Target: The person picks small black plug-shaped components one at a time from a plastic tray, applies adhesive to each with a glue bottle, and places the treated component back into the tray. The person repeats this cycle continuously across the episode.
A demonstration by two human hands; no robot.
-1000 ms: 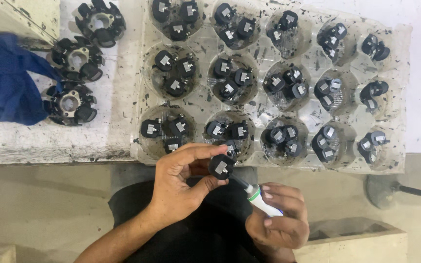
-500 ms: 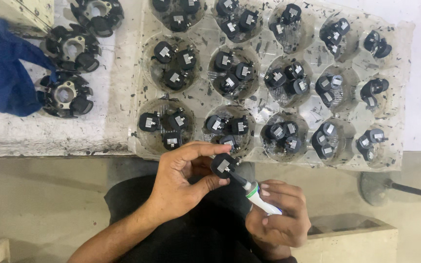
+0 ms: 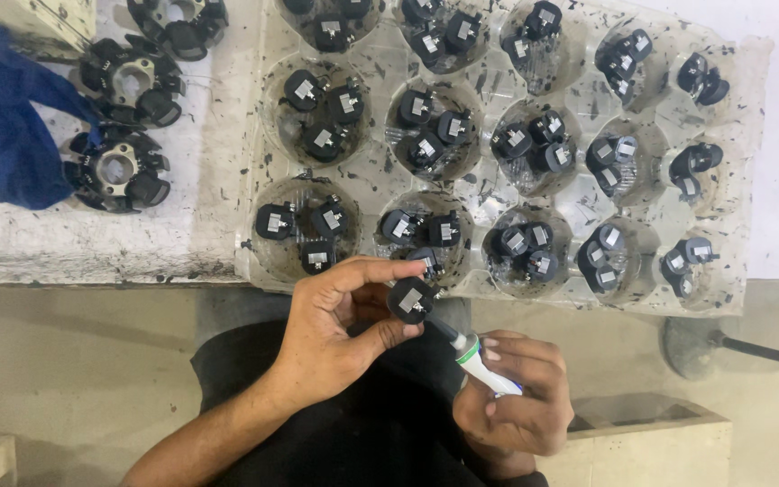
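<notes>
My left hand [image 3: 331, 329] pinches a small black round part [image 3: 410, 299] with a silver metal tab, held just below the table's front edge. My right hand [image 3: 511, 397] grips a white tube with a green band [image 3: 482, 365], its dark nozzle tip touching the part's lower right side. Above both hands lies a clear plastic tray [image 3: 750, 180] with round pockets, each holding two or three black parts of the same kind [image 3: 426, 230].
Left of the tray, ring-shaped black assemblies [image 3: 119, 171] sit on the stained white table [image 3: 92, 239], beside a blue cloth [image 3: 6, 126]. A wooden box [image 3: 651, 442] stands at the lower right, and a dark round base with a rod [image 3: 705, 343] lies on the floor.
The hands stay together with the tube's tip at the part. The view has shifted slightly, so the tray and table sit a little higher in the frame.
</notes>
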